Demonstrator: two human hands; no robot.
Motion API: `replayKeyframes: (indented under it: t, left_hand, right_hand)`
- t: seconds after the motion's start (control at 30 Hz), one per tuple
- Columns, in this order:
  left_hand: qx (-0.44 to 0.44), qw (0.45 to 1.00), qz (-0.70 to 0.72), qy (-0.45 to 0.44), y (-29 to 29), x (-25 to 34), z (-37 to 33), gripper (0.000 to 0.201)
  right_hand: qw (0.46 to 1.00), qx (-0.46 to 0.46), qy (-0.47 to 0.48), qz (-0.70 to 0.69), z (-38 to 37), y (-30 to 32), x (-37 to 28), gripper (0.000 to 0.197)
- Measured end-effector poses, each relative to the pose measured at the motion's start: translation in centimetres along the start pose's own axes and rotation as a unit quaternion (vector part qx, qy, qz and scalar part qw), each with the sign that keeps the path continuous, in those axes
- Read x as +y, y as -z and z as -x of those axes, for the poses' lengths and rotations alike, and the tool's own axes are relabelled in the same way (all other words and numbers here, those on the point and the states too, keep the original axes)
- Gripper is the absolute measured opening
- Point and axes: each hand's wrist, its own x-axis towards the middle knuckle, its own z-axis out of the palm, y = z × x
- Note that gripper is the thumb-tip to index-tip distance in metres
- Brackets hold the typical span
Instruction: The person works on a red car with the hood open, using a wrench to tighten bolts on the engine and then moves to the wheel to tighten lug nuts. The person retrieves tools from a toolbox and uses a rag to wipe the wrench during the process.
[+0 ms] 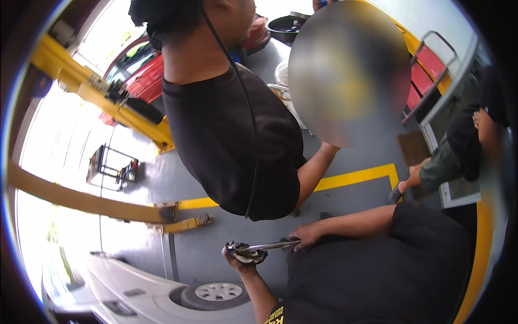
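Note:
A long silver metal bar [275, 245], slim like a hand tool, lies across between my two hands. At its left end my left hand [235, 260] is closed round a crumpled, dirty whitish rag [250, 256] that presses against the bar. My right hand [306, 235] grips the other end, with its fingers closed and darkly smudged. The exact kind of tool cannot be made out. Both my forearms come out of black short sleeves.
A person in a black shirt [232, 140] stands close ahead. Another person [458, 151] is at the right. A silver car [145, 286] stands lower left, beneath yellow lift arms [91, 197]. A wheeled cart [114, 168], a red car [141, 75] and a yellow floor line [356, 177] lie farther off.

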Motion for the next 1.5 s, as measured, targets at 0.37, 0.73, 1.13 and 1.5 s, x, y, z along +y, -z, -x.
replayKeyframes:
  t: [0.37, 0.73, 1.13, 1.5]
  left_hand:
    - [-0.367, 0.919, -0.141, 0.011, -19.3, 18.6, -19.4, 0.025]
    - [-0.64, 0.746, -0.075, 0.167, -44.1, 14.5, -45.2, 0.029]
    - [-0.448, 0.866, -0.153, 0.16, -60.6, 8.9, -78.7, 0.025]
    - [-0.476, 0.767, -0.262, 0.341, -87.6, -14.1, -94.6, 0.019]
  right_hand:
    - [0.968, 0.189, -0.054, -0.157, -10.7, 4.4, -2.8, 0.044]
    - [0.901, 0.268, -0.055, -0.337, -22.8, 26.2, -1.3, 0.041]
    - [0.844, 0.398, -0.091, -0.348, -32.7, 57.7, 3.8, 0.043]
    - [0.665, 0.584, -0.21, -0.415, -37.2, 77.9, 10.7, 0.041]
